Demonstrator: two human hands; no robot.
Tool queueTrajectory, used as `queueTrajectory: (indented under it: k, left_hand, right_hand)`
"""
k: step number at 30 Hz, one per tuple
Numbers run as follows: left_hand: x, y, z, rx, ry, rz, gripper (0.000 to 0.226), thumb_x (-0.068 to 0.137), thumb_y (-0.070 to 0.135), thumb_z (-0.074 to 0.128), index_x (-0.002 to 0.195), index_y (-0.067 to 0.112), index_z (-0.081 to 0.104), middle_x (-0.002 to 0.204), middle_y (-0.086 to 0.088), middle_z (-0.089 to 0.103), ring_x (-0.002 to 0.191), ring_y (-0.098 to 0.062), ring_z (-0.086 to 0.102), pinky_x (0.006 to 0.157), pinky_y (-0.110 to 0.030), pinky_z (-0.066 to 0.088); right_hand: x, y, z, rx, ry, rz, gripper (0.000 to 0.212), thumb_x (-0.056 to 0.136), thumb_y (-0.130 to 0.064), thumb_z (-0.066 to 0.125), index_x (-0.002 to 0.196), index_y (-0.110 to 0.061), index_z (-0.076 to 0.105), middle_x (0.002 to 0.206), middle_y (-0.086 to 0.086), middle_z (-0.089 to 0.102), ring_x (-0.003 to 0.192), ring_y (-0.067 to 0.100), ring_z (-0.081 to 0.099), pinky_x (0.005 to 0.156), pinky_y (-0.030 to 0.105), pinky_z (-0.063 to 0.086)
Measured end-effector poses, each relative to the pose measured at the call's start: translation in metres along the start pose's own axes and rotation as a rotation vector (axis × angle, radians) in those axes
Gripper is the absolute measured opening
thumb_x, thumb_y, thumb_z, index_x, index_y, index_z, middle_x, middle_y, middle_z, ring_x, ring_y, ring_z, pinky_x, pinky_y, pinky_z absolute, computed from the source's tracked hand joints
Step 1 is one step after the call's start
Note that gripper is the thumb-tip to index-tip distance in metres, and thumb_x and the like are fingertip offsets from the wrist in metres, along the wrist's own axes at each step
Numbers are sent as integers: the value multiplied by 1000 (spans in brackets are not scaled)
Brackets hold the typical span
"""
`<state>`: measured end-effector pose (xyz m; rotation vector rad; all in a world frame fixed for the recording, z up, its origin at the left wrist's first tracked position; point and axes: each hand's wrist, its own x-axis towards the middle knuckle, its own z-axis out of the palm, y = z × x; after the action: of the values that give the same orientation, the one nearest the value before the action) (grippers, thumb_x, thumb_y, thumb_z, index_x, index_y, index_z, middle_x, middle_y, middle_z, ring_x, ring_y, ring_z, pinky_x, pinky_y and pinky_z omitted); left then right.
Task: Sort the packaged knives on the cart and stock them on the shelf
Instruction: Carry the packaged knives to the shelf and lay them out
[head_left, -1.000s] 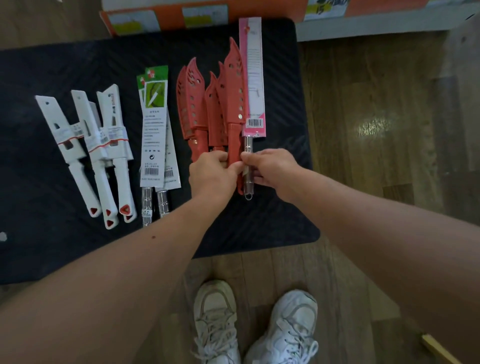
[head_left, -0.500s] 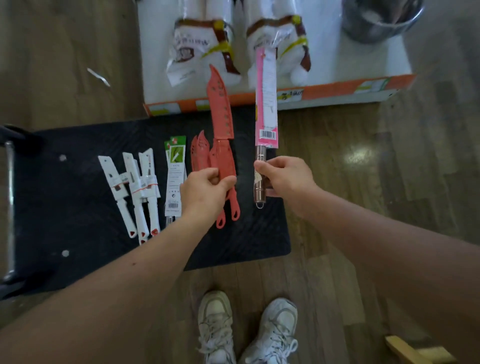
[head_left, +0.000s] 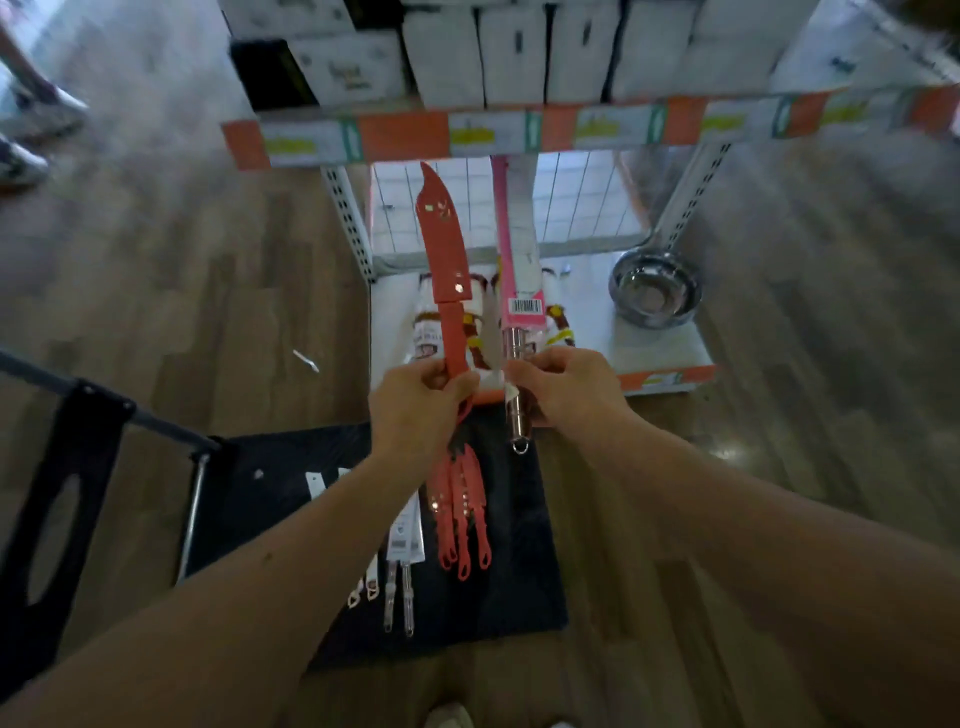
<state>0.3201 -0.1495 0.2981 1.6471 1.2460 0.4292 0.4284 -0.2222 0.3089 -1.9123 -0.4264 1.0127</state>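
L hand (head_left: 415, 397) grips red knife (head_left: 441, 249), R hand (head_left: 563, 387) pink-carded knife (head_left: 517, 291); both now lifted off cart (head_left: 524, 571) toward shelf (head_left: 660, 348) — stocking starts.

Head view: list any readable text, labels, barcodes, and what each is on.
No text can be read; the frame is motion-blurred.
Pink knife package in the right hand: barcode sticker, digits unreadable.
Shelf edge strip: yellow price tags, blurred.
White boxes on the shelf: dark marks, unreadable.
Carded knives on the cart: small print, too small.
Red sheathed knife in the left hand: no text.
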Motion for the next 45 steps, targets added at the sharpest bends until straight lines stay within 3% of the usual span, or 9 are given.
queueTrajectory:
  k: [5, 11, 15, 20, 23, 26, 28, 34, 45]
  left_hand:
    - [-19, 78, -58, 55, 68, 42, 27, 85, 24, 65, 108, 11, 68, 86, 5, 63, 75, -8, 60, 77, -23, 49]
    - [-57, 133, -91, 99, 60, 97, 23, 85, 24, 64, 101, 9, 70, 84, 0, 66, 76, -12, 59, 76, -24, 46]
    - [-86, 158, -105, 63, 44, 81, 26, 84, 24, 64, 105, 9, 69, 88, 0, 66, 82, -14, 62, 85, -28, 50]
    - [-118, 190, -130, 39, 19, 90, 22, 84, 23, 65, 101, 9, 69, 86, -6, 68, 86, -24, 68, 89, -41, 53]
    - [-130, 216, -143, 59, 64, 154, 25, 85, 25, 64, 105, 10, 69, 94, -3, 70, 86, -19, 67, 86, -36, 54]
    - [-138, 244, -153, 13, 94, 214, 28, 85, 23, 64, 109, 9, 67, 95, -1, 68, 86, -17, 66, 85, -30, 53]
    - [-143, 259, -158, -52, 75, 245, 28, 85, 20, 64, 109, 7, 67, 94, -4, 68, 87, -21, 66, 83, -31, 55]
    - [-140, 281, -169, -94, 57, 261, 29, 85, 20, 64, 109, 4, 66, 92, -8, 69, 75, -14, 65, 74, -23, 55]
    - [-70, 301, -206, -104, 66, 195, 25, 82, 24, 68, 99, 6, 69, 93, -11, 71, 86, -25, 70, 87, -37, 55]
  right_hand:
    - [-45, -72, -27, 27, 70, -7, 24, 85, -30, 65, 67, -15, 60, 83, 11, 70, 86, 28, 69, 85, 45, 55]
    - [-100, -117, -53, -14, 33, -33, 16, 85, -27, 66, 74, -16, 63, 95, 11, 71, 90, 26, 69, 83, 44, 57]
    - [-134, -147, -61, -44, 20, -119, 17, 86, -28, 64, 74, -16, 62, 86, 7, 67, 87, 25, 67, 83, 38, 55]
    - [-174, -181, -72, -23, -7, -160, 20, 89, -30, 60, 73, -19, 60, 72, 1, 61, 62, 13, 58, 47, 19, 44]
    - [-190, -203, -76, 6, -15, -174, 16, 89, -30, 60, 77, -19, 59, 81, 9, 64, 71, 17, 61, 65, 29, 56]
    - [-199, -226, -78, 26, -4, -216, 20, 87, -29, 62, 70, -19, 58, 77, 7, 61, 77, 22, 60, 82, 41, 56]
    - [-202, -239, -80, 44, -11, -250, 22, 87, -28, 63, 68, -19, 59, 71, 4, 60, 76, 23, 61, 83, 44, 56]
    - [-209, -267, -85, 27, -11, -309, 18, 88, -32, 61, 75, -19, 58, 78, 2, 63, 77, 17, 63, 79, 32, 55]
    - [-159, -324, -62, 46, 42, -292, 22, 83, -32, 67, 67, -17, 63, 82, 13, 69, 92, 31, 69, 88, 45, 54]
